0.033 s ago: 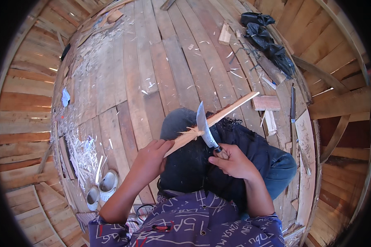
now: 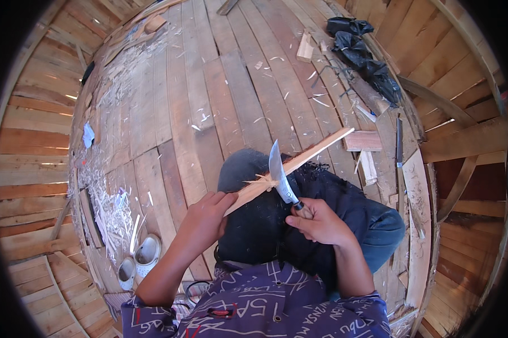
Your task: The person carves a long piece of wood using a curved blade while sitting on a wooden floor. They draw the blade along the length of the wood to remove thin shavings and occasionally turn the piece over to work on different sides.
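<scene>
My left hand (image 2: pixel 207 217) is closed round the near end of a long, pale wood strip (image 2: pixel 316 150). The strip slants up to the right across my dark-clad legs (image 2: pixel 248 208), and its far end sticks out past my knee. In my right hand (image 2: pixel 320 221) is the wooden handle of a knife (image 2: pixel 282 176) with a broad, curved blade. The blade stands upright against the strip near its middle. Curled shavings (image 2: pixel 261 183) cling to the wood just left of the blade, and darker, rough wood shows along the strip's upper edge.
Plank flooring (image 2: pixel 192 124) surrounds me, strewn with shavings (image 2: pixel 116 208) on the left. A pair of light clogs (image 2: pixel 148 249) sits at lower left. To the right lie a wood block (image 2: pixel 362 141), a dark, long-bladed tool (image 2: pixel 399 143), a board (image 2: pixel 416 225) and black plastic bags (image 2: pixel 366 65).
The view has shifted very slightly. My hands, the knife and the wood strip hold nearly the same places.
</scene>
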Demonstrator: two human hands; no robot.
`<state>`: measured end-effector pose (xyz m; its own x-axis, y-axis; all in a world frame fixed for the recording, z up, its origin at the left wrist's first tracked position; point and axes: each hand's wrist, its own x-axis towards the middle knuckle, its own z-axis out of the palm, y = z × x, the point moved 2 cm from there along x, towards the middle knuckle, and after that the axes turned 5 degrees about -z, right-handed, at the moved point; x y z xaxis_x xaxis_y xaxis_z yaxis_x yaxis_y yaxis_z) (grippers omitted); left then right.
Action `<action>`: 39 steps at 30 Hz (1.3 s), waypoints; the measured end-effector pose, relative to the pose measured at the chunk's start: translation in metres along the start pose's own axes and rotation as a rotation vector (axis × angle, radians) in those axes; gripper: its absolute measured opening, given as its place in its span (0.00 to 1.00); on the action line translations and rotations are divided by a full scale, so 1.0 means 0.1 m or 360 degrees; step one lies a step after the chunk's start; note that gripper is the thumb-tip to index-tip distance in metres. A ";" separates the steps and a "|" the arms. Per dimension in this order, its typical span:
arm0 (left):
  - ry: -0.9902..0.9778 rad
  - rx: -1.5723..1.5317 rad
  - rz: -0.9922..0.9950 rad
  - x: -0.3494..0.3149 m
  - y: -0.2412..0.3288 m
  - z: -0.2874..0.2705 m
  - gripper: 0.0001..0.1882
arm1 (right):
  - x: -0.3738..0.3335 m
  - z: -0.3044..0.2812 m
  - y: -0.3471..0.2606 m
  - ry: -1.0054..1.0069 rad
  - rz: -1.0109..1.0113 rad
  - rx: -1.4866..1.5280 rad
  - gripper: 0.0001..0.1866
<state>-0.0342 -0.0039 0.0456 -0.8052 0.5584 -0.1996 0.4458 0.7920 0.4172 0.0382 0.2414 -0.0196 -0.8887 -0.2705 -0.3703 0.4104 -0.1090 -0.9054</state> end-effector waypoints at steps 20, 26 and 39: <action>-0.0390 -0.0298 -0.0012 0.26 -0.20 -0.23 0.19 | 0.20 0.16 0.21 -0.0168 0.0059 0.0641 0.11; -0.0441 -0.0390 0.0089 0.34 -0.34 -0.26 0.18 | 0.33 0.20 0.29 -0.0171 -0.0029 0.0676 0.12; -0.0917 -0.0797 -0.0034 0.59 -0.54 -0.13 0.25 | 0.51 0.42 0.29 -0.0062 0.0047 0.1024 0.09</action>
<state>-0.1112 -0.0169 0.0224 -0.4189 0.6936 -0.5861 0.0911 0.6743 0.7328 0.0133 0.1838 -0.0556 -0.8720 -0.3156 -0.3741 0.4859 -0.6494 -0.5849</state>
